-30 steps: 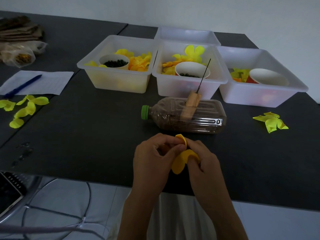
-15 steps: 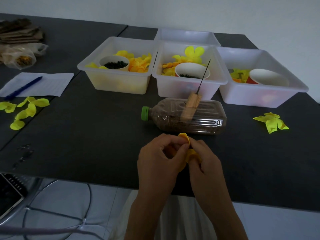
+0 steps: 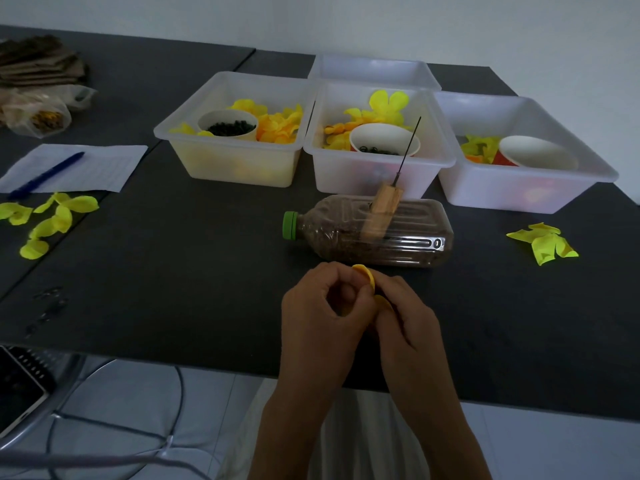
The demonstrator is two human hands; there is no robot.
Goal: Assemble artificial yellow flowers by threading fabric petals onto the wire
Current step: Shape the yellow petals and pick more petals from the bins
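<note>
While both hands work at lower centre of the frame, I log the step as readying one orange-yellow fabric petal (image 3: 364, 276) for threading; next, I judge, its centre must be carried up to the wire (image 3: 409, 144) standing in the wooden handle (image 3: 382, 211) on the lying bottle (image 3: 370, 233) and pushed on. Left hand (image 3: 320, 317): fingers curled tight, pinching the petal; right hand (image 3: 405, 318): fingers narrow, pinching its other side, just above the table (image 3: 173, 271).
</note>
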